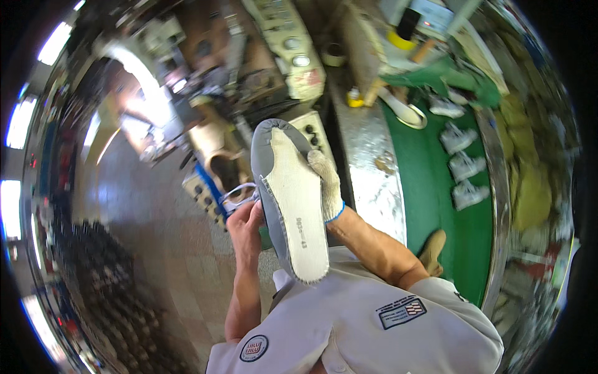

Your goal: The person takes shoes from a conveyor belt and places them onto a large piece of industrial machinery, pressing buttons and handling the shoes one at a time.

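A grey shoe upper (265, 159) is held up before my chest with its underside facing me. A cream insole board (296, 206) covers most of that underside, and the grey edge is folded over it at the toe. My bare left hand (246, 221) pinches the upper's left side, near some loose white laces (237, 196). On the opposite side, my right hand (327, 181), in a knitted cream glove with a blue cuff, grips the upper with its thumb by the board's edge. The fingers behind the upper are hidden.
Ahead stands a machine with a knobbed control panel (311, 134). On the right, beyond a metal ledge (370, 165), several white-grey shoe parts (467, 165) and a tan shoe-shaped piece (433, 249) lie on a green surface (414, 181). Racks of dark items (112, 293) stand at left.
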Motion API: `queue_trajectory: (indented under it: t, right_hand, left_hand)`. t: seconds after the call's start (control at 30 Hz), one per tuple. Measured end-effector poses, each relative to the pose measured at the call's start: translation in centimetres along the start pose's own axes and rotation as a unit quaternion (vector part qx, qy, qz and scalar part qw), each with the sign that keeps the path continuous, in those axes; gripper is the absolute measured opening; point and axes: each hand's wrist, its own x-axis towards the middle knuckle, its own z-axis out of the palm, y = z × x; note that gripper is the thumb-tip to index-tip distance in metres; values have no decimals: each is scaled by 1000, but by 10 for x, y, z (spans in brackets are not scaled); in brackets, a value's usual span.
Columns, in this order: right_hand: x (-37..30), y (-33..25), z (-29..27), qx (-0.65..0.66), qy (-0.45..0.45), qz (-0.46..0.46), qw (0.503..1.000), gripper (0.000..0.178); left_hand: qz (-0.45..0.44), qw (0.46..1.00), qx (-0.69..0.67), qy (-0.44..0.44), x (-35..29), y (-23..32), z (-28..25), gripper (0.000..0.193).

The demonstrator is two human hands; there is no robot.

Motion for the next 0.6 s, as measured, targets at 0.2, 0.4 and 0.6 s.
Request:
queue_trajectory:
  t: [0.2, 0.4, 0.6]
  right_hand:
    - [-69, -88, -66, -109, 83, -134, 982, 53]
    - [-139, -170, -157, -340, 239, -278, 866, 41]
    - [-252, -312, -272, -618, 566, 56, 542, 91]
  left_hand:
    - [2, 939, -241, -243, 36, 40, 145, 60]
    - [-85, 938, -14, -336, 43, 0, 285, 47]
    - [-80, 896, 182, -398, 25, -68, 325, 50]
